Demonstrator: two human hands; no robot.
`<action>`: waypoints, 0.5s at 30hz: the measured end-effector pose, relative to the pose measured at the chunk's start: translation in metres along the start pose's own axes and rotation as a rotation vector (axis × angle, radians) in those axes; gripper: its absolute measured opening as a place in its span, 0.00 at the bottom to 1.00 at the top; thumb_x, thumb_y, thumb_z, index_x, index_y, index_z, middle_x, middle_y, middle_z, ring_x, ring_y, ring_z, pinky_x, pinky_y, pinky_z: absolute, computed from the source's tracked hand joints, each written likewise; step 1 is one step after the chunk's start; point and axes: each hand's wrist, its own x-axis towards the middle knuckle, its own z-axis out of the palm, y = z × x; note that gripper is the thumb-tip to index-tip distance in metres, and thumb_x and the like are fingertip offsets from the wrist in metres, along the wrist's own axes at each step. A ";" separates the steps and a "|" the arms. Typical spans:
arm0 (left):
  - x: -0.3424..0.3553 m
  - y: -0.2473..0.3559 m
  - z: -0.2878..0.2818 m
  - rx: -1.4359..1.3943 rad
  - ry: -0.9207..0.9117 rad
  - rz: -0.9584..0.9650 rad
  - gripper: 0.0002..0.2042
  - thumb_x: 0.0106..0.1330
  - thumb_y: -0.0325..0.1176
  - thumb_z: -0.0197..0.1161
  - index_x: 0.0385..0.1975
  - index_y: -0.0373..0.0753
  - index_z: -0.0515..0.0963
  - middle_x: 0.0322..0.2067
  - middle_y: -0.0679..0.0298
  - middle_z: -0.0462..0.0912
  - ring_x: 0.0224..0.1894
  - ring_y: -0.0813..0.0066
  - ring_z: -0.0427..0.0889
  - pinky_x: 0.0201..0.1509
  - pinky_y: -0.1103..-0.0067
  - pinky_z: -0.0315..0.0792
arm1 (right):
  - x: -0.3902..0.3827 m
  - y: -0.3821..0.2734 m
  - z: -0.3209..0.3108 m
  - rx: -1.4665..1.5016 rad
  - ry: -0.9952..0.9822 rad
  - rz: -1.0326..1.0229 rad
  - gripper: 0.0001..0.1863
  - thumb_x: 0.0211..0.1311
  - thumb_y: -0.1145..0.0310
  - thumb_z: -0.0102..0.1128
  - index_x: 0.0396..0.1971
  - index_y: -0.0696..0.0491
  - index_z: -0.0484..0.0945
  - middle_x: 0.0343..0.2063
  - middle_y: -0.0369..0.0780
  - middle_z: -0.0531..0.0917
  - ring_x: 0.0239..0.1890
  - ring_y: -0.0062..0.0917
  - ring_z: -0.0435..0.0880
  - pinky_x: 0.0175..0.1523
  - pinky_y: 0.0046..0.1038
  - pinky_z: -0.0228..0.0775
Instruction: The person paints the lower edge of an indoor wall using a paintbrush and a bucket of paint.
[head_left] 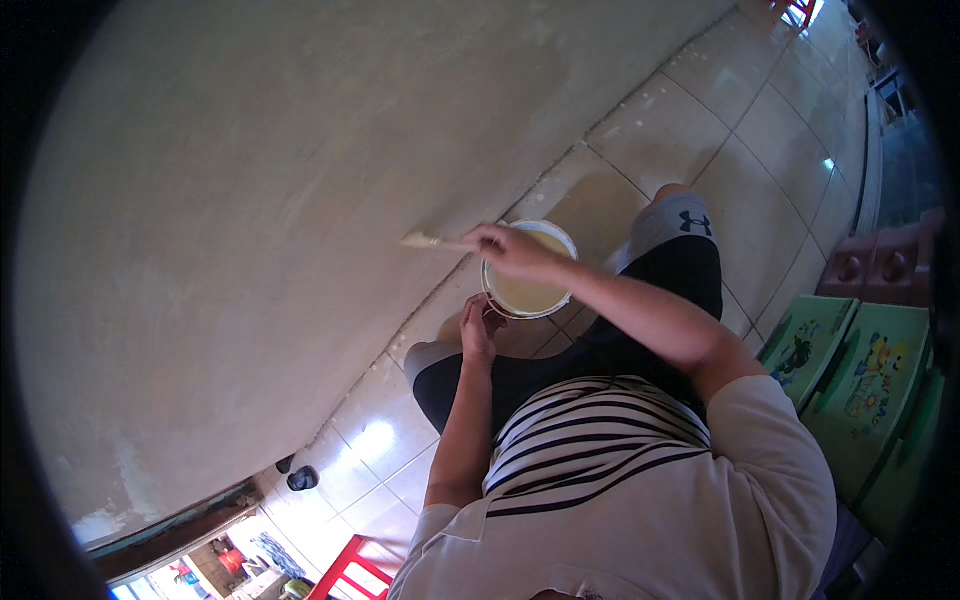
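In my right hand [508, 250] is a paintbrush [430, 241], its fingers closed round the handle. The pale bristles reach left to the plain beige wall [300, 180] and appear to touch it low down, near the floor. Below that arm, between my knees, a round white bucket [574, 262] holds cream-coloured liquid [525, 290]. My left hand [479, 328] is closed at the bucket's near left edge, where a thin handle runs along the rim. Its fingertips are partly hidden, and my right forearm covers part of the bucket's top.
Light floor tiles [690, 110] with pale specks run along the wall's foot. On the right stand green stools or boxes [860, 370] with printed pictures and a brown plastic piece [880, 265]. Dark shoes [302, 478] and a red chair [352, 572] are at lower left, by a doorway.
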 end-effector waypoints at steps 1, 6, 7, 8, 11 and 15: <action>-0.001 0.000 -0.001 0.007 -0.003 -0.004 0.11 0.68 0.40 0.55 0.40 0.40 0.74 0.31 0.63 0.79 0.31 0.70 0.79 0.30 0.76 0.72 | 0.007 0.004 -0.017 -0.039 0.051 -0.015 0.13 0.66 0.68 0.52 0.47 0.55 0.77 0.37 0.42 0.82 0.38 0.25 0.79 0.44 0.27 0.72; -0.006 0.000 -0.001 -0.032 0.007 0.007 0.10 0.68 0.38 0.54 0.41 0.38 0.75 0.31 0.62 0.80 0.30 0.71 0.80 0.29 0.77 0.72 | 0.010 0.013 -0.108 -0.136 0.239 0.070 0.14 0.64 0.69 0.54 0.48 0.54 0.79 0.30 0.32 0.80 0.31 0.16 0.76 0.37 0.21 0.70; -0.005 0.001 0.001 -0.029 0.003 0.003 0.10 0.68 0.38 0.54 0.41 0.38 0.75 0.31 0.62 0.80 0.30 0.71 0.80 0.29 0.77 0.72 | 0.007 0.021 -0.127 -0.097 0.320 0.079 0.14 0.64 0.69 0.54 0.48 0.53 0.79 0.30 0.32 0.79 0.30 0.15 0.75 0.35 0.20 0.69; -0.004 0.002 0.002 -0.027 0.001 -0.001 0.10 0.68 0.38 0.54 0.41 0.38 0.75 0.31 0.62 0.80 0.30 0.71 0.80 0.29 0.77 0.72 | 0.003 0.029 -0.144 -0.057 0.401 0.087 0.13 0.64 0.69 0.54 0.47 0.52 0.80 0.29 0.31 0.78 0.28 0.15 0.74 0.32 0.19 0.68; -0.004 0.000 -0.002 -0.027 -0.010 -0.005 0.10 0.68 0.38 0.54 0.41 0.38 0.75 0.30 0.63 0.80 0.29 0.71 0.80 0.29 0.77 0.72 | -0.008 0.027 -0.183 0.119 0.626 0.234 0.13 0.65 0.69 0.53 0.49 0.48 0.76 0.27 0.30 0.75 0.26 0.13 0.70 0.28 0.16 0.63; -0.001 -0.002 -0.001 -0.017 0.012 0.000 0.10 0.68 0.38 0.54 0.40 0.38 0.74 0.29 0.63 0.79 0.29 0.71 0.80 0.29 0.76 0.72 | -0.002 0.017 -0.192 0.362 0.799 0.215 0.13 0.66 0.68 0.52 0.50 0.44 0.71 0.27 0.29 0.73 0.25 0.13 0.70 0.26 0.16 0.62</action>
